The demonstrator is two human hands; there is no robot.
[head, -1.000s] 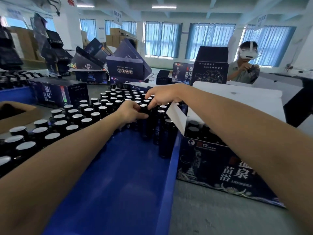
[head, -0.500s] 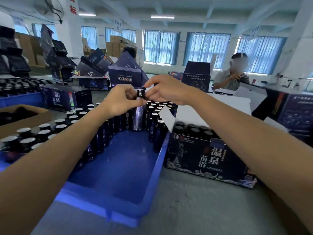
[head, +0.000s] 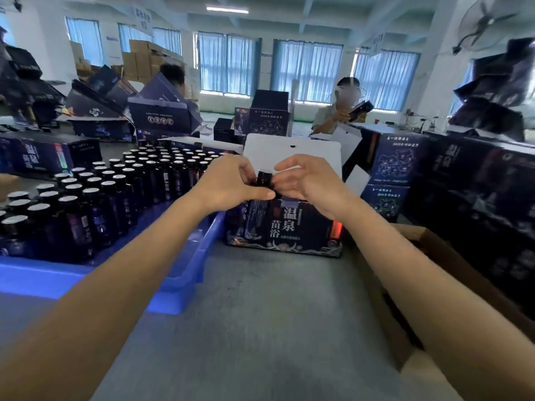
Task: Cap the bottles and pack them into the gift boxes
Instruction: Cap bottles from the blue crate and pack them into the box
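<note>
Blue crate (head: 185, 273) of bottles (head: 95, 204); before gift box (head: 289, 227), left hand (head: 228, 183) round bottle (head: 257, 215), right hand (head: 312, 183) pinching cap (head: 264, 178)

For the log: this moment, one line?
left hand holds dark cylindrical bottle | right hand pinches its black cap | open dark-blue gift box behind

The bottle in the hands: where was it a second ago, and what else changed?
The left hand gripped one bottle in the blue tray, lifted it out and carried it right, in front of the open gift box; the right hand came to pinch its top. The other bottles stayed standing in the tray, and the box stayed open.
</note>
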